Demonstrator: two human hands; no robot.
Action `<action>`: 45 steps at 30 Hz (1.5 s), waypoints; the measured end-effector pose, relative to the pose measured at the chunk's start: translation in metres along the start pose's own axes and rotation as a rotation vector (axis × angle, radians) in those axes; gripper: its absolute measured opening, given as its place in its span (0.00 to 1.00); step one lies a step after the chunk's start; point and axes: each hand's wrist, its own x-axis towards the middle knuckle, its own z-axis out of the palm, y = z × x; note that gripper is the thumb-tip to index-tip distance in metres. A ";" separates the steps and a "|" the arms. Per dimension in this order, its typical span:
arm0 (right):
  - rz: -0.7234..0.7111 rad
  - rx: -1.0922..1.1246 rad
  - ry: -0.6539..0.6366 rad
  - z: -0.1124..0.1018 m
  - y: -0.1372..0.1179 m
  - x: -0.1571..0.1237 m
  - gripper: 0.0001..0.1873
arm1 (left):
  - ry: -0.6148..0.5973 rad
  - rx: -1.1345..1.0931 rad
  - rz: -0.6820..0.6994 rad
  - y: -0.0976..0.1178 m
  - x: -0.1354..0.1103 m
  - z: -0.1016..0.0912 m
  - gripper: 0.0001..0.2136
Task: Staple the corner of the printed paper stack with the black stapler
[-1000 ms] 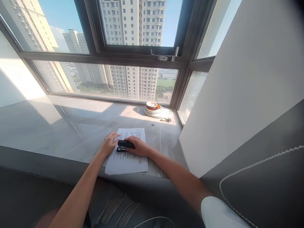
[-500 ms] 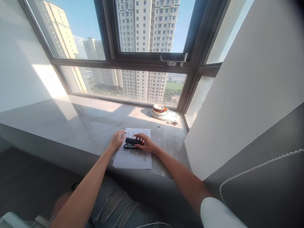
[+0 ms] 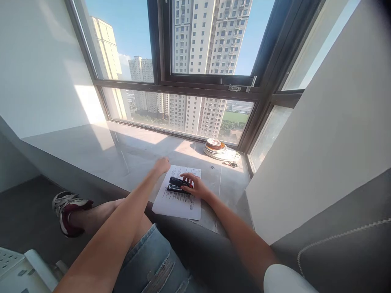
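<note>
White perforated plastic piece [image 3: 14, 270], lower left; contents unclear to me. Black stapler [image 3: 176, 182] lies on printed sheet [image 3: 177, 206], nose left, long axis roughly crosswise. My right hand [image 3: 195, 185] curls round its rear, thumb nearside. My left hand [image 3: 162, 165], fingers folded, by sheet's far-left corner; pinching, I cannot tell.

I've got the black stapler [image 3: 176, 182] crosswise, red at its right end, top arm gaping off its base, atop my white printed paper [image 3: 179, 205]!
</note>
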 end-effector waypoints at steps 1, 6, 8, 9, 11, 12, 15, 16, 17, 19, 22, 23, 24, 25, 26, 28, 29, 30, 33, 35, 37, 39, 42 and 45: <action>-0.011 -0.004 -0.008 0.000 0.000 0.000 0.26 | 0.009 0.011 -0.017 0.002 0.003 -0.002 0.18; -0.030 -0.039 -0.069 0.000 -0.003 0.002 0.30 | 0.041 0.040 -0.021 0.000 0.001 0.006 0.19; -0.007 -0.040 -0.079 0.000 -0.005 0.002 0.30 | 0.045 0.053 -0.026 -0.005 -0.001 0.014 0.18; 0.000 -0.037 -0.086 0.000 -0.005 0.002 0.30 | 0.046 0.060 -0.031 -0.008 -0.001 0.018 0.17; 0.005 -0.035 -0.098 0.000 -0.007 0.002 0.29 | 0.056 0.052 -0.031 -0.014 0.004 0.025 0.18; 0.009 -0.038 -0.105 -0.001 -0.009 0.001 0.29 | 0.058 0.034 -0.028 -0.017 0.007 0.029 0.18; 0.030 -0.059 -0.144 -0.001 -0.011 0.002 0.31 | 0.016 -0.037 -0.016 -0.020 0.021 0.039 0.19; 0.040 -0.068 -0.158 -0.002 -0.012 0.003 0.32 | -0.013 -0.036 -0.004 -0.019 0.025 0.044 0.20; 0.050 -0.079 -0.166 -0.002 -0.012 0.004 0.32 | -0.038 -0.020 0.013 -0.018 0.027 0.048 0.21; 0.064 -0.102 -0.171 -0.002 -0.011 0.006 0.32 | -0.065 0.035 0.057 -0.015 0.028 0.057 0.23; 0.060 -0.111 -0.175 -0.003 -0.009 0.007 0.31 | -0.071 0.097 0.088 -0.013 0.023 0.066 0.24; 0.055 -0.107 -0.178 -0.002 -0.008 0.008 0.31 | -0.068 0.102 0.083 -0.014 0.022 0.067 0.25; 0.049 -0.105 -0.180 -0.002 -0.008 0.008 0.31 | -0.062 0.103 0.075 -0.016 0.021 0.069 0.26; 0.043 -0.107 -0.181 -0.002 -0.008 0.008 0.30 | -0.055 0.100 0.063 -0.018 0.021 0.069 0.26; 0.036 -0.112 -0.181 -0.002 -0.009 0.008 0.30 | -0.050 0.099 0.049 -0.020 0.022 0.069 0.26; 0.023 -0.128 -0.182 -0.003 -0.009 0.008 0.30 | -0.056 0.107 0.026 -0.024 0.023 0.069 0.26; 0.020 -0.136 -0.183 -0.003 -0.009 0.008 0.29 | -0.062 0.112 0.023 -0.025 0.023 0.068 0.25; 0.019 -0.143 -0.182 -0.003 -0.008 0.008 0.29 | -0.068 0.116 0.027 -0.026 0.022 0.067 0.25; 0.019 -0.147 -0.176 -0.003 -0.007 0.006 0.29 | -0.068 0.104 0.043 -0.026 0.014 0.061 0.23; 0.011 -0.150 -0.163 -0.001 -0.007 0.005 0.28 | -0.065 0.074 0.037 -0.026 0.005 0.054 0.22; 0.002 -0.156 -0.146 0.000 -0.008 0.004 0.28 | -0.078 0.011 0.030 -0.027 -0.005 0.046 0.20; -0.003 -0.156 -0.130 0.000 -0.008 0.003 0.26 | -0.089 -0.067 0.031 -0.028 -0.012 0.038 0.17; 0.019 -0.110 -0.011 -0.012 -0.003 0.002 0.24 | -0.088 -0.133 0.023 -0.030 -0.020 0.029 0.14; 0.144 -0.044 0.318 -0.035 0.008 0.000 0.21 | -0.093 -0.161 -0.011 -0.032 -0.024 0.025 0.14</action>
